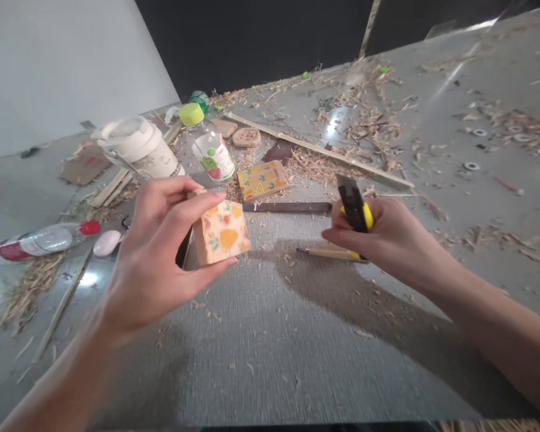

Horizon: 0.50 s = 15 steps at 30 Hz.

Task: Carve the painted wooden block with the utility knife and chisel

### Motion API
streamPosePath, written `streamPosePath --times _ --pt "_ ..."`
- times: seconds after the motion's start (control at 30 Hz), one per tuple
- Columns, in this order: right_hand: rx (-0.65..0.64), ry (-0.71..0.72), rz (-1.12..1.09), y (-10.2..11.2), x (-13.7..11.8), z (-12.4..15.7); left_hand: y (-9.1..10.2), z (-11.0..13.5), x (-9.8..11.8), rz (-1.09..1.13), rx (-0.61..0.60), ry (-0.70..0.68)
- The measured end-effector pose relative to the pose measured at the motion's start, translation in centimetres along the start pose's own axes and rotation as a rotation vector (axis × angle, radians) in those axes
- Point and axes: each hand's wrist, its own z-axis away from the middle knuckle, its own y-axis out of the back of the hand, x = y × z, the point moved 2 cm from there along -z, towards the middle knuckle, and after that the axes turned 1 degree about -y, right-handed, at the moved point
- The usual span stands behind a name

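My left hand (157, 246) grips a small wooden block (225, 234) between thumb and fingers. Its near face carries a printed pattern of orange fruit, red dots and blue-green leaves. To the right, my right hand (378, 231) is closed round a yellow and black utility knife (354, 204), its dark blade end pointing up and away from me. Block and knife are apart. On the table under the knife lies a thin wooden-handled tool (326, 252) with a narrow tip. Behind the block are a dark flat bar (292, 207) and a flat patterned wooden piece (263, 180).
A white lidded cup (137, 147) and a bottle with a lime cap (209, 144) stand behind my left hand. A red-capped bottle (45, 240) lies at the left. A long wooden strip (319, 150) crosses the back among wood shavings (378, 132). Metal washers (471, 166) lie right.
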Motion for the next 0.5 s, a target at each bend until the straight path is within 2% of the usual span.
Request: streamPosePath --times 0.1,0.2,0.23,0.27,0.3,0.37,0.43,0.5 --pt "-0.158 0.014 -0.003 -0.5 -0.1 0.4 0.0 -0.2 0.2 0.018 -0.116 0.010" --pt "-0.460 -0.035 0.041 -1.5 -0.1 1.1 0.3 0.0 0.0 -0.002 -0.002 0.082" --pt "-0.533 -0.048 0.075 -1.9 -0.1 1.4 0.3 0.2 0.0 0.010 -0.015 0.080" --pt "-0.574 -0.056 0.114 -2.2 -0.1 1.5 0.1 0.4 -0.1 0.032 -0.095 0.056" --pt "-0.585 -0.062 0.150 -2.4 -0.1 1.5 -0.1 0.6 -0.2 0.048 -0.155 0.045" --pt "-0.546 -0.088 0.201 -2.7 0.1 1.2 -0.4 1.1 -0.7 0.044 -0.171 0.066" --pt "-0.467 -0.103 0.239 -2.7 0.4 0.6 -0.7 1.6 -1.3 0.026 -0.148 0.110" --pt "-0.377 -0.076 0.276 -2.4 0.7 -0.1 -1.6 1.9 -1.8 0.041 -0.225 0.124"
